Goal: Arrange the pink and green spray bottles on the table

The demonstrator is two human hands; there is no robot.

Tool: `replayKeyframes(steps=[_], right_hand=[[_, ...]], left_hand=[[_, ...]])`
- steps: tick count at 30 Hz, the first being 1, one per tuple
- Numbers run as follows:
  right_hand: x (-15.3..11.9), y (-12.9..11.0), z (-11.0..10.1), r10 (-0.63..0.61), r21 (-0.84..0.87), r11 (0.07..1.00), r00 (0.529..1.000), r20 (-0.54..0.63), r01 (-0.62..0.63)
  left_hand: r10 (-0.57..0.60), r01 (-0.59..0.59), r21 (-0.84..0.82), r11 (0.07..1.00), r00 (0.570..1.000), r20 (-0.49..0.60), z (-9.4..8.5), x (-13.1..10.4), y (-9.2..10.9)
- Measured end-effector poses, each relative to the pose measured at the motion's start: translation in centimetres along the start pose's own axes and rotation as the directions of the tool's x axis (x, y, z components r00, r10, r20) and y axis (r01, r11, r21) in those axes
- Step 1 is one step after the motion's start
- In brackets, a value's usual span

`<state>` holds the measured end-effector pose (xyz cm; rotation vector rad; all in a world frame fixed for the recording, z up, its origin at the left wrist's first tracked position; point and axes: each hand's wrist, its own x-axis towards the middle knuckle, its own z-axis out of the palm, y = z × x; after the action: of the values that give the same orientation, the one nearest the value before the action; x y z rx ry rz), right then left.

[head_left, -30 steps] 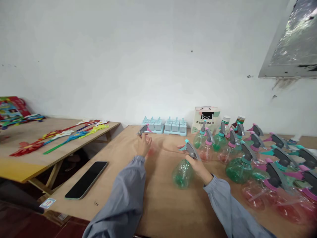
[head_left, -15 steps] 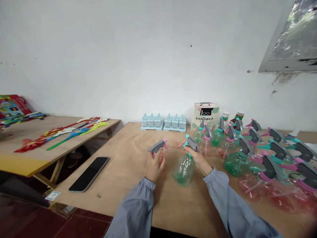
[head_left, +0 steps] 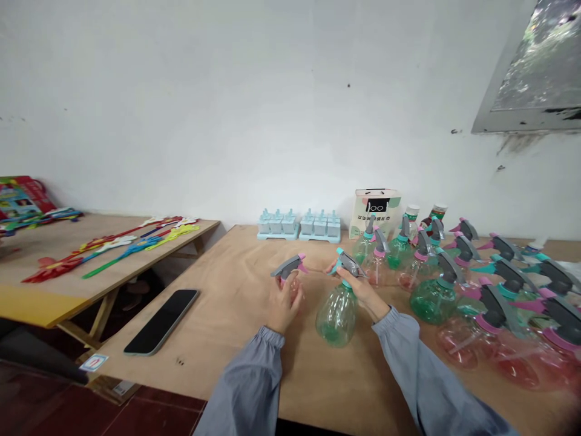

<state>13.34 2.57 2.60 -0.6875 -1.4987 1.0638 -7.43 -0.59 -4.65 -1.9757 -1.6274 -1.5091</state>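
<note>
My left hand (head_left: 285, 304) is wrapped round a pink spray bottle (head_left: 295, 284) with a grey and pink head; the hand hides most of its body. To the right, my right hand (head_left: 363, 290) grips the neck and grey-and-turquoise head of a green spray bottle (head_left: 336, 315). That bottle is see-through and upright, darker green at its base. The two bottles are apart. Several more pink and green spray bottles (head_left: 433, 300) stand close together to the right of my right hand.
A black phone (head_left: 162, 321) lies on the wooden table (head_left: 218, 351) at the left. Two light-blue popsicle moulds (head_left: 278, 225), a paper bag (head_left: 376, 212) and white-capped bottles (head_left: 411, 219) stand by the wall. Colourful flower-shaped items (head_left: 122, 242) lie on another table (head_left: 27, 248).
Both hands keep their hold on the bottles with almost no movement. The lower part of the green bottle sits very slightly lower, and the view has shifted a little.
</note>
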Motion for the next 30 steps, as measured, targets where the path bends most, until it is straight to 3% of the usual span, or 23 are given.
replayKeyframes(steps=[3, 8, 14, 20, 25, 30], right_hand=[[0.1, 0.4, -0.2, 0.08, 0.045, 0.996, 0.99, -0.119, -0.075], [0.1, 0.6, -0.5, 0.056, 0.082, 0.995, 0.993, 0.1, -0.065], [0.2, 1.2, 0.1, 0.031, -0.008, 0.999, 0.989, -0.147, -0.033], [0.0, 0.2, 0.1, -0.009, -0.085, 0.996, 1.0, 0.008, 0.01], [-0.2, 0.4, 0.0, 0.009, -0.191, 0.981, 0.984, -0.178, -0.043], [-1.2, -0.2, -1.5, -0.08, -0.307, 0.95, 0.995, -0.062, 0.058]], left_hand=[[-0.012, 0.012, -0.006, 1.0, 1.0, 0.006, 0.1, -0.1, -0.1], [-0.02, 0.02, -0.002, 1.0, 1.0, 0.012, 0.0, -0.1, 0.0], [0.003, -0.003, 0.022, 1.0, 1.0, -0.003, 0.1, 0.0, -0.1], [0.046, -0.046, 0.045, 0.998, 0.999, -0.003, -0.1, 0.0, 0.0], [0.066, -0.065, 0.081, 0.995, 0.998, -0.009, -0.4, 0.2, 0.4], [0.05, -0.052, 0.073, 0.996, 0.998, 0.023, -0.3, -0.1, 0.0]])
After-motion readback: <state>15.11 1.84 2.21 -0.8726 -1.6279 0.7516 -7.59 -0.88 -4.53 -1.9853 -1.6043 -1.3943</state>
